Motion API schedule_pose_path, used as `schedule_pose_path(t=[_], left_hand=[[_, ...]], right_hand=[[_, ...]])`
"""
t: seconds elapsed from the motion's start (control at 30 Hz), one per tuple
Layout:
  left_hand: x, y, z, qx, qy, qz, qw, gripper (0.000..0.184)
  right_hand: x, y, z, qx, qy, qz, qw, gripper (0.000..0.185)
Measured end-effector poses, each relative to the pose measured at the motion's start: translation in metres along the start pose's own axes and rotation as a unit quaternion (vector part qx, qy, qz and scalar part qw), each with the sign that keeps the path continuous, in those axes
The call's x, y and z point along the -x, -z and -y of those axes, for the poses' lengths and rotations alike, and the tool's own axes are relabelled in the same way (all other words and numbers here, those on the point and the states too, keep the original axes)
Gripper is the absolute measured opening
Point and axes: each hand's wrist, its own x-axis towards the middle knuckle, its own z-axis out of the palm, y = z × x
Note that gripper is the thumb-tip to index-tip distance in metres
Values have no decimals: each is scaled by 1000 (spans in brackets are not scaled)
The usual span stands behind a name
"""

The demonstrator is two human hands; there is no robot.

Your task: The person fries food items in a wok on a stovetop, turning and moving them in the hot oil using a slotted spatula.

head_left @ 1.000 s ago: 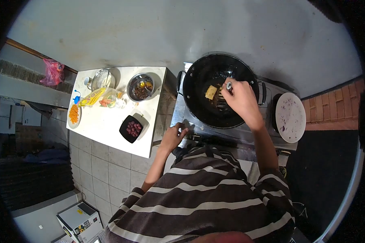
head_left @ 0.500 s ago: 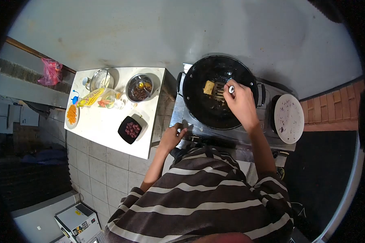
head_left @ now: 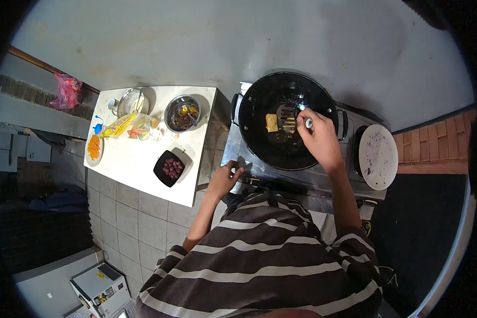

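Observation:
My right hand (head_left: 319,137) is wrapped round the handle of a slotted metal spatula (head_left: 287,121) over a large black wok (head_left: 265,143). A yellowish-brown piece of food (head_left: 271,122) lies in the wok, just left of the spatula's slotted head. Small bits are scattered on the wok's dark bottom beneath it. At the stove's front left edge rests my left hand (head_left: 225,179), its fingers curled loosely with a gap between thumb and fingers, holding nothing visible. The wok sits on a metal stove (head_left: 236,146).
A stained white plate (head_left: 378,157) is at the stove's right. On the white table (head_left: 138,164) at left are a black bowl of dark red pieces (head_left: 169,168), a metal bowl (head_left: 182,113), a glass bowl (head_left: 133,103), a yellow packet (head_left: 118,126) and an orange-topped plate (head_left: 94,149).
The spatula and my right hand have shifted within the wok, ending slightly further right. The food piece has moved a little left and its angle has changed. My left hand stays at the stove edge.

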Motion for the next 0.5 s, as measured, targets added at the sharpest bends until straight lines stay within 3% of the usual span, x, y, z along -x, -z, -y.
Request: schedule_pose_path(t=[0.23, 0.43, 0.5], left_hand=[[-1, -3, 3, 0, -14, -2, 1000, 43], [0, -3, 1, -3, -20, -5, 1000, 43], [1, -4, 1, 0, -24, -5, 1000, 43]], right_hand=[[20, -13, -15, -8, 43, -51, 998, 8], [49, -18, -18, -42, 23, -100, 994, 7], [60, -19, -26, -55, -40, -120, 990, 8]])
